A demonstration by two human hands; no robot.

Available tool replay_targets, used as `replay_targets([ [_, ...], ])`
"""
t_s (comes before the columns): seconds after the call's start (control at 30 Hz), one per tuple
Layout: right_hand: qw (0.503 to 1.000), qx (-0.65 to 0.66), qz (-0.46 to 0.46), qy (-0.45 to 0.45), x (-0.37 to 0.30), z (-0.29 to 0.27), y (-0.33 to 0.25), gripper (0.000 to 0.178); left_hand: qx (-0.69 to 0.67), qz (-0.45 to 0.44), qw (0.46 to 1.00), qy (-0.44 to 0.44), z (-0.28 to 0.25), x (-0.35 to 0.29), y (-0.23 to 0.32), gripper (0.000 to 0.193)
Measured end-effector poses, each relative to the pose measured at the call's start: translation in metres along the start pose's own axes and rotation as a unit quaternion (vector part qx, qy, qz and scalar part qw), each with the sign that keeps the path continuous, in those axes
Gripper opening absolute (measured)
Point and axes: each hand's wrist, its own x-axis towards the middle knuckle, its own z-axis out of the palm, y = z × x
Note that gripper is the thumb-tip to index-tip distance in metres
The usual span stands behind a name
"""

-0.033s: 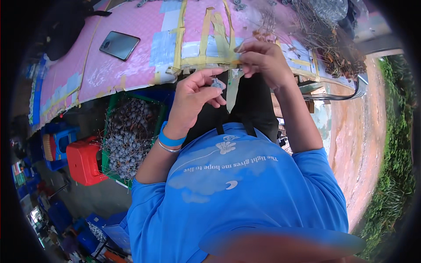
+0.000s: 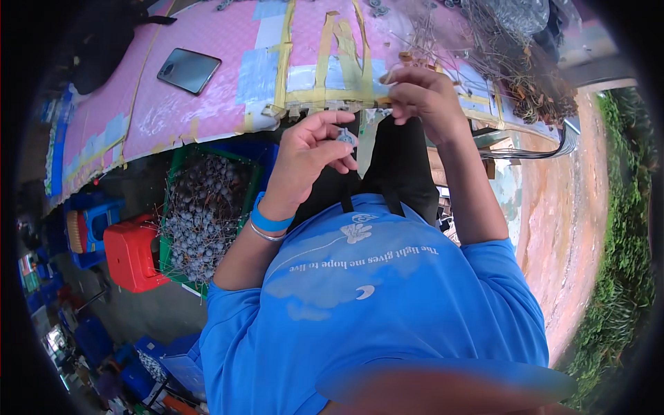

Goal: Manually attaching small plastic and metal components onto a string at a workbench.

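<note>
My left hand (image 2: 309, 153) is raised just off the near edge of the table, thumb and fingers pinched on a small grey-blue pod-like piece (image 2: 347, 138). To its right and a little farther away, my right hand (image 2: 427, 104) hovers over the table edge with its fingers curled together. Something thin and pale seems to show at its fingertips, too small to make out. The two hands are apart. A green crate (image 2: 166, 242) at my left holds many similar grey-blue round heads on thin stems.
A phone (image 2: 189, 70) lies on the pink, taped table cover (image 2: 228, 41). Dried stems (image 2: 498, 55) are heaped at the far right of the table. A red stool (image 2: 131, 254) stands beside the crate, with a blue stool (image 2: 97, 225) behind it.
My right hand has shifted slightly to the right, away from my left hand. The pod-like piece in my left hand has turned or risen a little.
</note>
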Motion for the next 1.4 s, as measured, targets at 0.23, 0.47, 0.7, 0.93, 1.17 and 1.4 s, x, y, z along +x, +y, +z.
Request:
replay_targets([
  [0.23,0.899,0.416,-0.127,-0.051,-0.041,-0.078,-0.012,0.029,0.031,-0.053,0.996,-0.071,0.012,0.006,-0.011,0.031],
  [0.47,0.991,0.075,0.102,-0.047,-0.073,-0.029,0.031,0.018,0.081,-0.062,0.988,-0.114,0.029,0.020,-0.019,0.030],
  [0.7,0.926,0.332,-0.146,-0.107,-0.038,-0.054,0.000,0.012,0.135,-0.091,0.972,-0.168,0.029,0.019,-0.032,0.032],
  [0.93,0.993,0.043,-0.072,-0.086,-0.053,0.001,0.007,0.012,0.020,0.009,1.000,-0.021,0.031,0.023,-0.017,0.034],
  [1.17,0.995,-0.023,-0.093,-0.018,-0.059,0.010,0.020,0.016,-0.002,0.062,0.998,-0.012,0.027,0.013,0.003,0.049],
  [1.4,0.995,-0.064,-0.078,-0.017,-0.057,0.014,0.022,0.019,-0.008,0.046,0.998,0.034,0.023,0.018,-0.001,0.039],
])
